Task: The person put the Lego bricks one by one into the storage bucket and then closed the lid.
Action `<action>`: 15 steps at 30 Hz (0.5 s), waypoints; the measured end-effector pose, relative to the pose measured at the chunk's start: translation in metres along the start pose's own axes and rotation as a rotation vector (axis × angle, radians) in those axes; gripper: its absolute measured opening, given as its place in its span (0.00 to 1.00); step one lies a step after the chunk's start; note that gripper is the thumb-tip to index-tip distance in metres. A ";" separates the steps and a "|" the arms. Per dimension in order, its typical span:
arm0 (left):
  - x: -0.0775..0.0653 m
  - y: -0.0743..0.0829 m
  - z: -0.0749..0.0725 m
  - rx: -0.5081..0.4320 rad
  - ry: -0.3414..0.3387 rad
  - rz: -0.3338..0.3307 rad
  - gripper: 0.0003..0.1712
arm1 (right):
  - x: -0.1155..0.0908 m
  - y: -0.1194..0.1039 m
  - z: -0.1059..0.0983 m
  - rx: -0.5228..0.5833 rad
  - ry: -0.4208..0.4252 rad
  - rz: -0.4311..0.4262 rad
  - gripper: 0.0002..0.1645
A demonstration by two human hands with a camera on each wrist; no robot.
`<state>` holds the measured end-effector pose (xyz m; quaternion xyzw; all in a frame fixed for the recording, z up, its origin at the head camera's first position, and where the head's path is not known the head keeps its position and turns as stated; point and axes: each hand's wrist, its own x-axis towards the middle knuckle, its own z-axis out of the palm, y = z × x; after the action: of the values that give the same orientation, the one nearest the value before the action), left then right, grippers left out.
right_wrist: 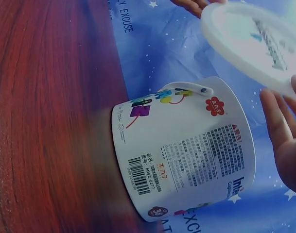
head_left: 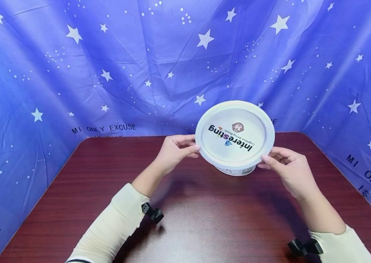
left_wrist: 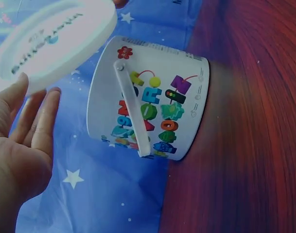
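Both hands hold a round white lid (head_left: 229, 155) by its rim, one at each side. My left hand (head_left: 176, 151) pinches the left edge, thumb on top and fingers below. At the right edge my right hand (head_left: 294, 171) grips it likewise. Printed on the lid is "Interesting", upside down in the head view. Beneath it a white bucket (left_wrist: 101, 104) stands on the table, with colourful pictures and a white handle (left_wrist: 133, 109). Both wrist views show a gap between lid and bucket. A barcode (right_wrist: 139, 175) marks the bucket's side. The bucket's inside is hidden.
The dark red wooden table (head_left: 185, 226) reaches back to a blue curtain (head_left: 159, 54) with white stars, which hangs around its back and sides. Black wrist mounts (head_left: 152, 213) sit at the cream sleeves (head_left: 106, 226).
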<state>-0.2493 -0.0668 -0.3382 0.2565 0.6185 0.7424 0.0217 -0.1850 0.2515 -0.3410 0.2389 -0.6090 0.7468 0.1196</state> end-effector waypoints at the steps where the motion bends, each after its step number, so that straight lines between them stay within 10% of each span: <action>1: 0.001 0.000 0.001 -0.013 0.014 0.002 0.26 | 0.001 0.000 0.002 -0.009 0.038 0.001 0.20; 15: 0.036 0.012 0.015 0.153 -0.010 -0.040 0.47 | 0.027 -0.014 -0.009 -0.089 0.094 0.115 0.46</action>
<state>-0.2711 -0.0439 -0.3124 0.2486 0.6781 0.6914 0.0198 -0.2030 0.2602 -0.3164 0.1627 -0.6479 0.7351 0.1156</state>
